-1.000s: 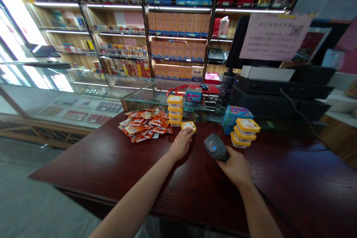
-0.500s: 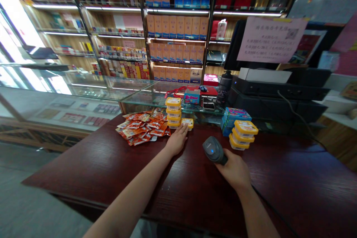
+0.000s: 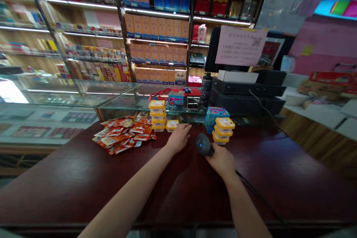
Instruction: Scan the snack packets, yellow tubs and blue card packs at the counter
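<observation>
My right hand (image 3: 222,160) is wrapped round the handle of a dark barcode scanner (image 3: 203,144), held above the table with its blue light showing. My left hand (image 3: 179,139) is empty, its fingers stretched forward over the wood. Just beyond it lies a single yellow-lidded tub (image 3: 172,125), beside a taller stack of yellow-lidded tubs (image 3: 157,116). Left of that stack spreads a pile of orange packets (image 3: 125,132). To the right of the scanner stands a shorter stack of yellow-lidded tubs (image 3: 223,131), in front of several blue boxes (image 3: 217,113).
Everything rests on a dark red wooden table (image 3: 167,186). A glass counter (image 3: 117,102) borders its far side, bearing a phone (image 3: 192,103) and a dark bottle (image 3: 206,88). Behind the right-hand stack are a monitor (image 3: 211,50) and black machines. The scanner's cable (image 3: 259,193) trails toward me.
The view has turned to the right. My left hand has moved right, away from the single tub. The scanner stays in my right hand, closer to my left hand.
</observation>
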Available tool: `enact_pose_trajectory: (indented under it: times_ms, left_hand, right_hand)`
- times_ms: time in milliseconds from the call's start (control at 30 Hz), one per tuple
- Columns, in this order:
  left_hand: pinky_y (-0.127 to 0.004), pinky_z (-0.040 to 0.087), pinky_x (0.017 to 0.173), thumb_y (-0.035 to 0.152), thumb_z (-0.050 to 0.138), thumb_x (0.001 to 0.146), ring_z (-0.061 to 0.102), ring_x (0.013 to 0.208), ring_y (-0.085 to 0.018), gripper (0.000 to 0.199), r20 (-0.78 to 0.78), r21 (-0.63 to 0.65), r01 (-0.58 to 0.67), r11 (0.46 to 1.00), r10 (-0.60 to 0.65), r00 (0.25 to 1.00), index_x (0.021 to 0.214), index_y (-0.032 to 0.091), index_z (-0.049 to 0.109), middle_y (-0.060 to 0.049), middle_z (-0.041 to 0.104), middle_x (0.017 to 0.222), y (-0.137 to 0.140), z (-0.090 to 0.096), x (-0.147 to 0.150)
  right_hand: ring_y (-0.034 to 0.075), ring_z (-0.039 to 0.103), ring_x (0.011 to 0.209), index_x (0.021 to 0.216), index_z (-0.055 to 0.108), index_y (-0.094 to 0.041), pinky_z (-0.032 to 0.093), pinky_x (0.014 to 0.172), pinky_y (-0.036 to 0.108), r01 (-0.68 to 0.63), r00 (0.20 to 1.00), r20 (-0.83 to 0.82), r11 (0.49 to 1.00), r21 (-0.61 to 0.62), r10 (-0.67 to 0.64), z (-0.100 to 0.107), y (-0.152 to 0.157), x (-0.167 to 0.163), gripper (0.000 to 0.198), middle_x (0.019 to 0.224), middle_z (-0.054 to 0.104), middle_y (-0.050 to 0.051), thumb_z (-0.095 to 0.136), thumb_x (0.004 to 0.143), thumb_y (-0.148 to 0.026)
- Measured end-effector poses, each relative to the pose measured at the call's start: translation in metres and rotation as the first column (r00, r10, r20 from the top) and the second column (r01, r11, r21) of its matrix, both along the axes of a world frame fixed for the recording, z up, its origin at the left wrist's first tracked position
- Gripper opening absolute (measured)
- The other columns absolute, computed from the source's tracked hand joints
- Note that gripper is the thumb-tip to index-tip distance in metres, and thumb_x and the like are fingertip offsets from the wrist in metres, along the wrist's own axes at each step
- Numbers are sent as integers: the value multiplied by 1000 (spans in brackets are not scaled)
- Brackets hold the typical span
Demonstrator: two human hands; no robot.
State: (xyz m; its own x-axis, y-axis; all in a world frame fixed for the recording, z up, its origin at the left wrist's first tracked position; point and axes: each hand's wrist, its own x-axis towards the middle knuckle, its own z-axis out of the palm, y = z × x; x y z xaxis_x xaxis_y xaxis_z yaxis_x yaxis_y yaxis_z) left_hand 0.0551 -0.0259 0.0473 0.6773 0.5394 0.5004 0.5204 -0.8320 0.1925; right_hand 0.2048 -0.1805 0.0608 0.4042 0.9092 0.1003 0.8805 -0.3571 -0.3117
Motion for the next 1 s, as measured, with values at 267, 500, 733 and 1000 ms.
enact_pose_trajectory:
  times_ms: [267,500,733,1000]
  left_hand:
    - [-33,46,96,24,47,92,58,107,-19,29,102,6,87,996,-87,991,117,20,61,-7,64,115,-19,50,74]
    - [-33,49,85,21,52,89,63,98,-22,24,-203,53,172,984,-158,966,110,15,64,-13,63,115,-34,59,122]
    - [-30,47,76,20,44,92,62,91,-21,21,-218,203,122,972,-77,973,104,16,61,-12,63,102,-40,57,112]
    - [-30,43,73,30,41,95,61,90,-20,21,-84,139,-170,976,182,980,100,19,59,-8,63,102,-32,24,33]
  right_hand:
    - [25,68,91,94,67,-25,40,63,27,-41,998,-55,999,-35,39,-1,-26,53,29,95,73,6,65,75,-46]
    - [25,68,92,95,67,-22,40,63,27,40,997,-72,999,-23,-41,-4,-47,84,28,95,73,8,64,76,-42]
    - [25,68,91,95,68,-21,38,63,26,60,993,-103,998,14,-58,-5,-55,84,29,93,73,7,66,74,-41]
    - [25,67,92,97,69,-22,43,67,27,17,977,-214,996,89,2,-5,-51,63,31,96,73,8,69,73,-42]
